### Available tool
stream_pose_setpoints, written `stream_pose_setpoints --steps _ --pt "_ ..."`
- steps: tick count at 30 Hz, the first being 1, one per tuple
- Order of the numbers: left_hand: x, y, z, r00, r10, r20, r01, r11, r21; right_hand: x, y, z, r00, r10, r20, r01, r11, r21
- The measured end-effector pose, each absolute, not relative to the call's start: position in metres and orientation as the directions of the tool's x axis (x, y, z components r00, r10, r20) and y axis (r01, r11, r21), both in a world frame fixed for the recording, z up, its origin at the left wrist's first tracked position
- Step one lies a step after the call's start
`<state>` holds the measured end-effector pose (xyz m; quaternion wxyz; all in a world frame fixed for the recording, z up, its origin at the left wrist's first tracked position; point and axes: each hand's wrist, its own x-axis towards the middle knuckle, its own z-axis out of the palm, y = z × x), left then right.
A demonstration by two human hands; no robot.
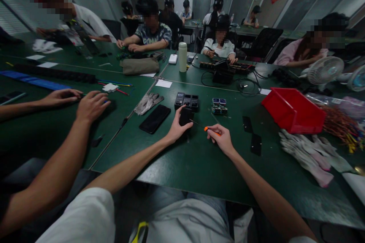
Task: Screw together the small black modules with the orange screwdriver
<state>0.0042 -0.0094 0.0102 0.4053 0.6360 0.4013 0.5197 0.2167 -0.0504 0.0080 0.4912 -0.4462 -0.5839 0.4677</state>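
Head view: gripping a black box at the green table with the left hand, pinching an orange screwdriver in the right hand at the box's four o'clock, with black cases just beyond at twelve, a phone at nine and a red bin well apart at three.

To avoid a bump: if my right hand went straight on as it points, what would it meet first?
Probably the black box in your left hand, the screwdriver leading; depth is unclear.

The left grip holds a black case, the right grip an orange-handled tool.
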Motion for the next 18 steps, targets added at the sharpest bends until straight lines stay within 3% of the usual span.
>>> stream_pose_setpoints --steps 18 --pt "0.0029 -0.0089 0.0047 0.186 0.933 0.308 0.144 -0.336 0.931 0.2242 -0.0445 0.0088 -0.160 0.982 0.100 0.079 0.114 -0.990"
